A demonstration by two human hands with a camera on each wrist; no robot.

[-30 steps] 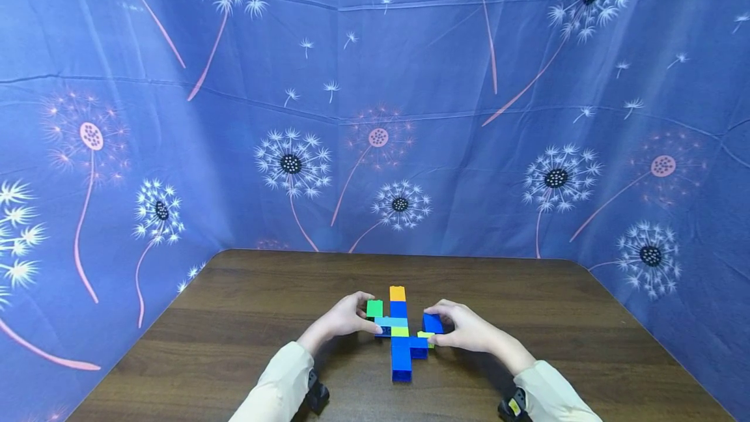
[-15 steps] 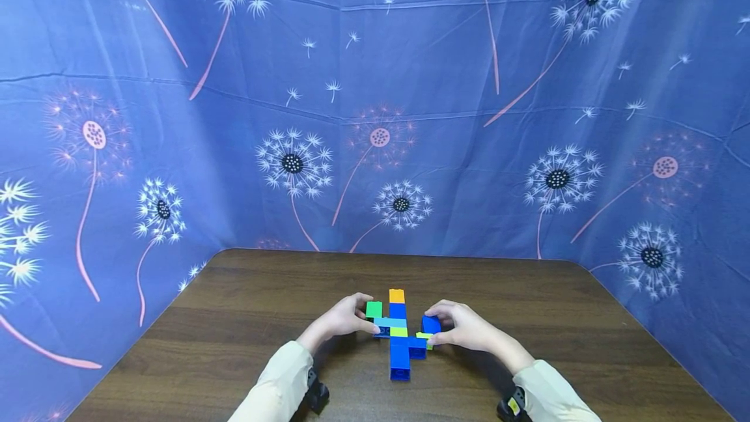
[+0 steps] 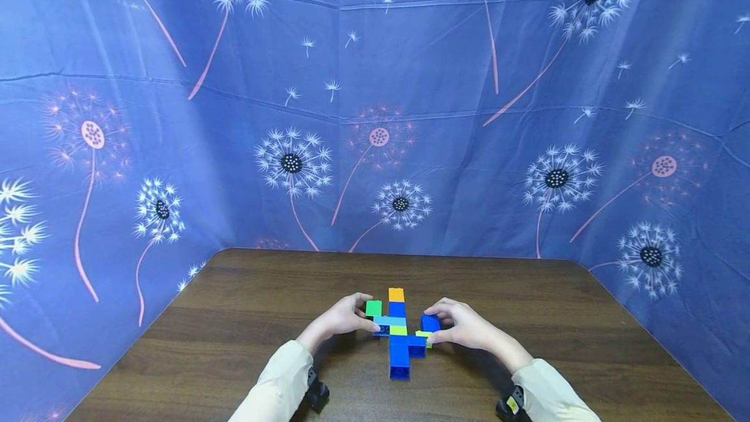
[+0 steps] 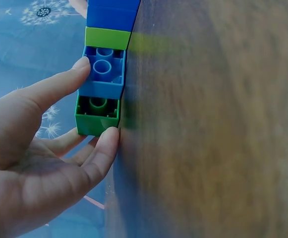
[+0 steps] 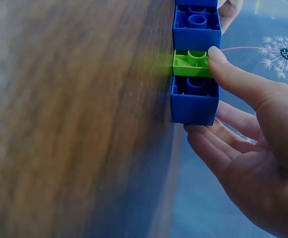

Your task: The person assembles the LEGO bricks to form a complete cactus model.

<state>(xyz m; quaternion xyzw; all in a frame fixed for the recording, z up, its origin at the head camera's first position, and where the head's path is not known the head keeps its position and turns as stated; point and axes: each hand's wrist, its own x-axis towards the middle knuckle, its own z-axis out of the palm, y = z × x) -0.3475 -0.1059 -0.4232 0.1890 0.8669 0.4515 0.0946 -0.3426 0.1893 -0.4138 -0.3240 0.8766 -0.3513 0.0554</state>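
Note:
A flat figure of toy building bricks lies on the table between the two hands. My left hand (image 3: 346,316) grips its left arm: the thumb is on a light blue brick (image 4: 101,89), the fingers at the end of a green brick (image 4: 98,123). At the other side my right hand (image 3: 465,325) grips a dark blue brick (image 5: 195,106) and a lime brick (image 5: 191,68), thumb on the lime one. A further blue brick (image 5: 197,35) adjoins the lime one. The middle column has an orange brick (image 3: 396,295) at its far end and a blue brick (image 3: 400,360) nearest me.
The brown wooden table (image 3: 281,279) extends around the bricks on all sides. Behind it hangs a blue cloth (image 3: 457,168) with dandelion prints. A dark device (image 3: 317,393) is strapped at each wrist.
Hardly anything differs. The bricks sit very slightly further left, and both hands keep the same hold.

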